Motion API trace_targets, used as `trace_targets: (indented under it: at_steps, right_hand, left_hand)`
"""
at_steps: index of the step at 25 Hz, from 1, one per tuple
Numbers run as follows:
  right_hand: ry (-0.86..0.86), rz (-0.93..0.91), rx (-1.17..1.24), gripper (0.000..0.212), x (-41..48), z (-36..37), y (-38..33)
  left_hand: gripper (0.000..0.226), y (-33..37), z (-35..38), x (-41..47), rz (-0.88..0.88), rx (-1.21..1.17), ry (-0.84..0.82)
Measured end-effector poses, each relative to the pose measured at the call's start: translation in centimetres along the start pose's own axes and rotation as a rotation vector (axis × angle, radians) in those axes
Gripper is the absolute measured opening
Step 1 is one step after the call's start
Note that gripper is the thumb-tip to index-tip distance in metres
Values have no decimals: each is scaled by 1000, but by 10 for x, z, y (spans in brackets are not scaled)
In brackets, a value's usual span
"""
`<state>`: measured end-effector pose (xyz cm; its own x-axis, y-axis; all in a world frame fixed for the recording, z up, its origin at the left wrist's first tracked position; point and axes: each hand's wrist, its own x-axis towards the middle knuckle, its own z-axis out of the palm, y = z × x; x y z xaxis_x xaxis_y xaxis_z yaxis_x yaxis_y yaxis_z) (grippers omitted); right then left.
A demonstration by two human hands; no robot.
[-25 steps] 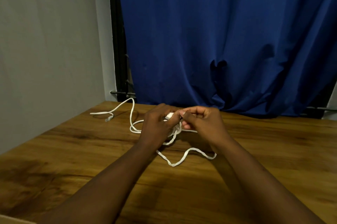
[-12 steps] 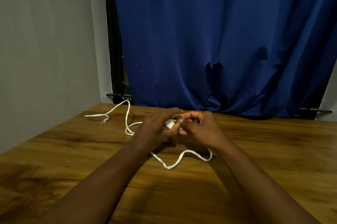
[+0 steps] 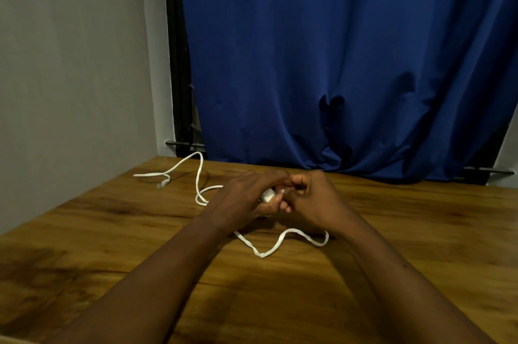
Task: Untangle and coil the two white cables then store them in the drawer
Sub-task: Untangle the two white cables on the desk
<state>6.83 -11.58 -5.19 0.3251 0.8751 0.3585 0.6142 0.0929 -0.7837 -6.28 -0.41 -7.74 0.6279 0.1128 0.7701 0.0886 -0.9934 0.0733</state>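
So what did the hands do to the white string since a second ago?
Not much. Both hands, left hand and right hand, stay pinched together on the white cable and sank a bit toward the table, hiding the bunch of loops. The loose loops and the far plug stayed put.

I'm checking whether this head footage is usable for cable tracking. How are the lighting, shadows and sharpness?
Head view: dim, warm light; the white cables stand out against the wooden table; soft forearm shadows darken the near table; the left hand and right hand hide the tangle between them, and the bit they pinch looks blurred; wide-angle bending tilts the wall edge; no glare.
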Motion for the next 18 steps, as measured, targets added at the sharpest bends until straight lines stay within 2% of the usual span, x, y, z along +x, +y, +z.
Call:
trace_targets:
  at_steps: [2, 4, 7, 10, 13, 16, 18]
  right_hand:
    - [55, -24, -102, 17, 1, 0, -2]
    - [143, -45, -191, 17, 0, 4, -5]
    - [247, -77, -169, 17, 2, 11, -8]
    - [293, -103, -187, 19, 3, 16, -8]
    - [295, -93, -183, 18, 3, 17, -6]
    - [302, -17, 1, 6, 4, 18, -4]
    - [332, 82, 274, 15, 3, 22, -4]
  left_hand:
    - [49, 2, -2, 1, -54, -13, -9]
    - [49, 3, 1, 2, -109, 7, 51]
    - [41, 10, 5, 9, -229, 16, 168]
    - [39, 14, 8, 13, -339, -113, 204]
    - [19, 15, 7, 12, -434, -285, 198]
    - [12, 18, 6, 11, -496, -396, 184]
    - [13, 18, 7, 11, -530, -441, 221]
